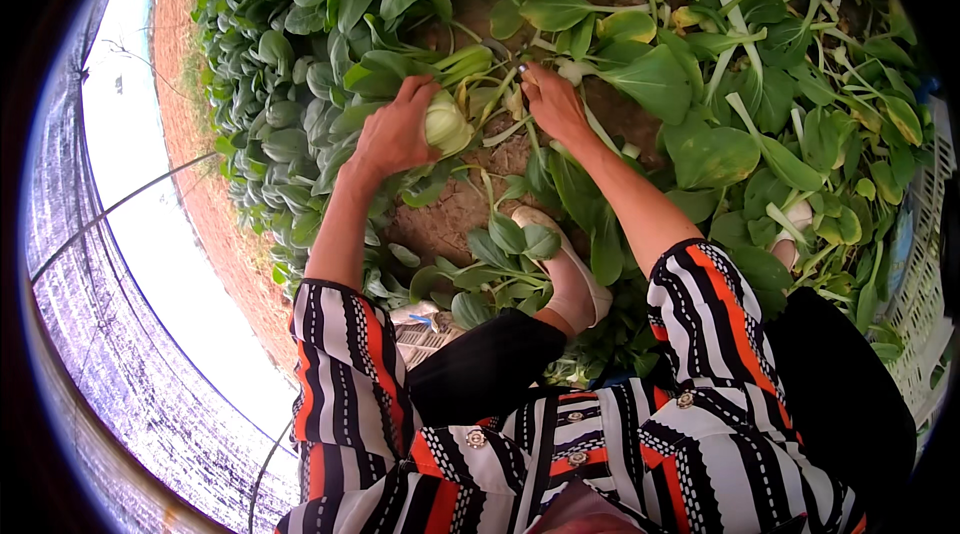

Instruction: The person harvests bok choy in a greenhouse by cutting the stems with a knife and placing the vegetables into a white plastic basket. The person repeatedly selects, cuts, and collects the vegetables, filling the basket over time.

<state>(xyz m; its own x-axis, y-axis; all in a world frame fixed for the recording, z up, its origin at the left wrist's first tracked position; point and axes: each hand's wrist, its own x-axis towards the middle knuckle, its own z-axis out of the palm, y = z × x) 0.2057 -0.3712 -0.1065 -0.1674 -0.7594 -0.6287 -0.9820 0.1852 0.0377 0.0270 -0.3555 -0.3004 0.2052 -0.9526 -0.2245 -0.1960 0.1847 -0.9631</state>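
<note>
My left hand (397,125) is closed around a head of bok choy (448,125), whose pale green base faces right toward my other hand. Its leaves are mostly behind my fingers and blend with the plants around. In my right hand (553,100) is a small sickle (523,68); a metal collar shows at my fingertips, and a curved blade seems to reach up and left, partly lost among stems. Just beyond both hands, another bok choy (466,62) with green stalks lies or stands close to the blade; I cannot tell whether they touch.
Dense bok choy plants (277,83) grow on the left. Cut and yellowing leaves (712,147) cover the soil (442,222) on the right. A white plastic crate (926,234) stands at the far right, another crate (424,342) by my left knee. My shoe (596,294) is among leaves.
</note>
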